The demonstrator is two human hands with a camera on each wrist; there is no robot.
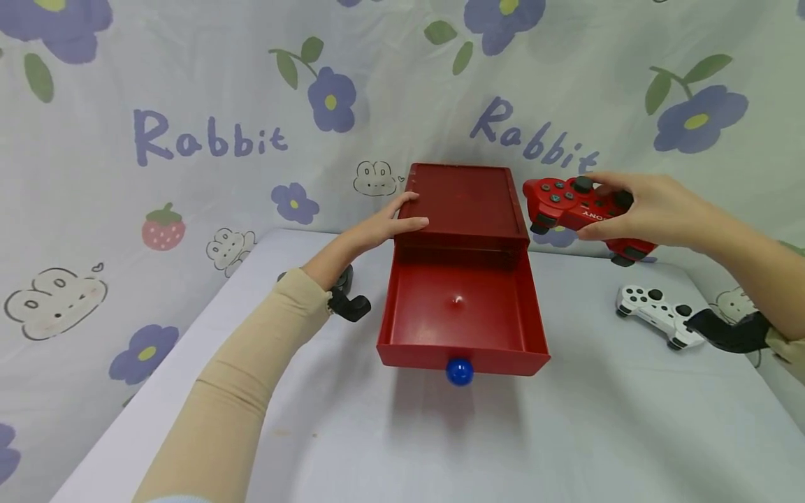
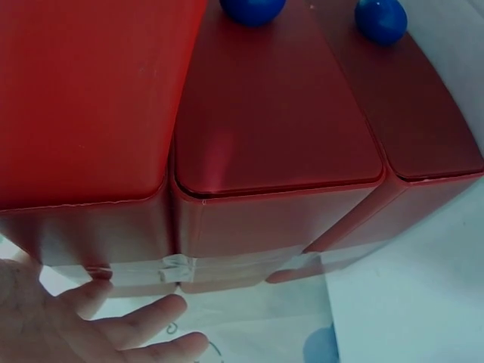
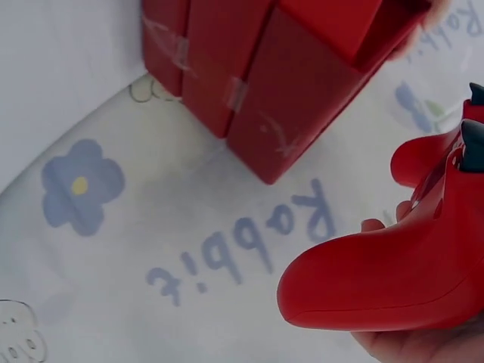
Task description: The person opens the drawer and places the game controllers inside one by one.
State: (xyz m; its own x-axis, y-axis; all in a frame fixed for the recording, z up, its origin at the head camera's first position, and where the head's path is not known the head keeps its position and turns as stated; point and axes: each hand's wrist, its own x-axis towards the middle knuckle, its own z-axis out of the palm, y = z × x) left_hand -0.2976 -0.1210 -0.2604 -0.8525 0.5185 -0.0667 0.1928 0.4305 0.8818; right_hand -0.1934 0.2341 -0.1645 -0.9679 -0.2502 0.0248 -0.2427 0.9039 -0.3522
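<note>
Red controller (image 1: 569,204) pinched within right grip (image 1: 657,208), left grip (image 1: 377,225) unclenched, at red cabinet (image 1: 468,199)

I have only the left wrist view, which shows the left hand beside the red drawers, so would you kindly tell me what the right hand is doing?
Observer: The right hand grips a red game controller, held up off the table.
Operator: Thank you; would you tell me what shows inside the top drawer?
Observer: In the head view it is pulled out, and I see nothing lying in it.
Operator: That helps; is there another controller to the right of the drawers?
Observer: Yes, a white controller lies on the table there, near the right forearm.
</note>
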